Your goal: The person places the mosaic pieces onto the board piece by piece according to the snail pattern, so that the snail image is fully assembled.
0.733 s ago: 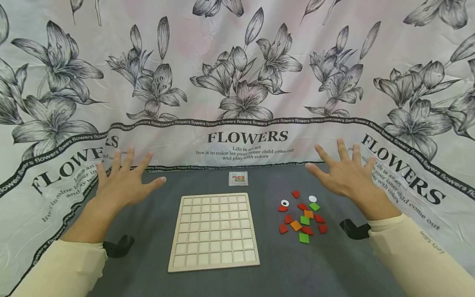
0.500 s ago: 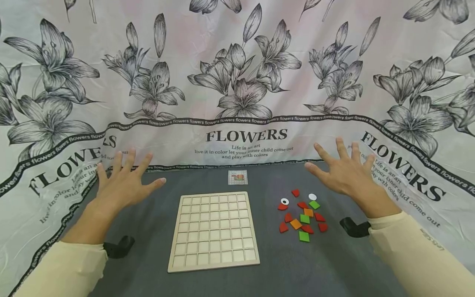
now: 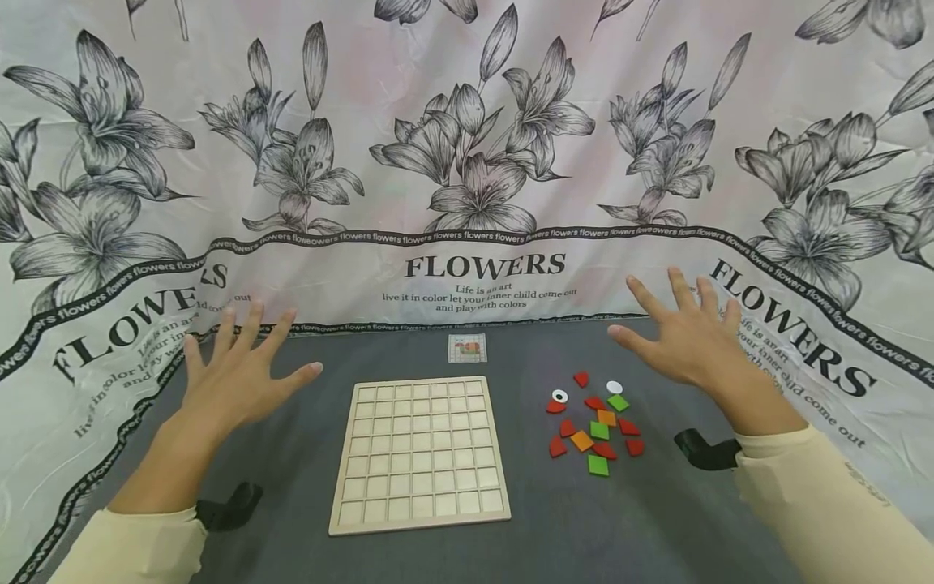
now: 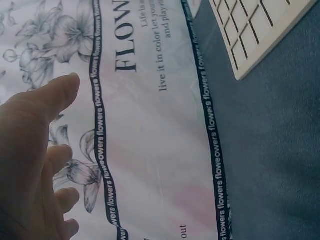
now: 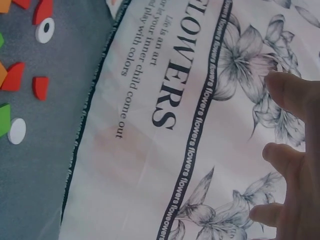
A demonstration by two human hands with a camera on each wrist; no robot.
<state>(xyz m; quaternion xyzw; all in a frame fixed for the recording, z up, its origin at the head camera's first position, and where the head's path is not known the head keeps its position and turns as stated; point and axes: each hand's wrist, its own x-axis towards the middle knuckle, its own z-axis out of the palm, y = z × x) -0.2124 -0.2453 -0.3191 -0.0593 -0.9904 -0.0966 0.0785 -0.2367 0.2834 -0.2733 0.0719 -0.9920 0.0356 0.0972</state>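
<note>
Fingers spread, my left hand (image 3: pixel 237 381) is held up to the left of a wooden grid board (image 3: pixel 423 454), touching nothing. On the opposite side my right hand (image 3: pixel 689 345) is raised the same way, above and right of a scatter of small flat pieces, and it holds nothing. Among these pieces are red quarter-round ones (image 3: pixel 629 427), green squares (image 3: pixel 598 465), orange squares (image 3: pixel 581 440), a plain white disc (image 3: pixel 614 388) and a white disc with a black dot (image 3: pixel 559 397). The left wrist view catches a corner of the grid board (image 4: pixel 245 67).
A small card (image 3: pixel 467 348) with a coloured picture on a grid lies behind the board on the grey tabletop (image 3: pixel 540 527). Flower-printed cloth (image 3: pixel 481 276) hangs at the back and curves round both sides. Dark straps (image 3: pixel 229 507) sit at the wrists.
My left hand has shifted slightly down and left. The right hand has drifted a little to the right. Board, pieces and card lie as before.
</note>
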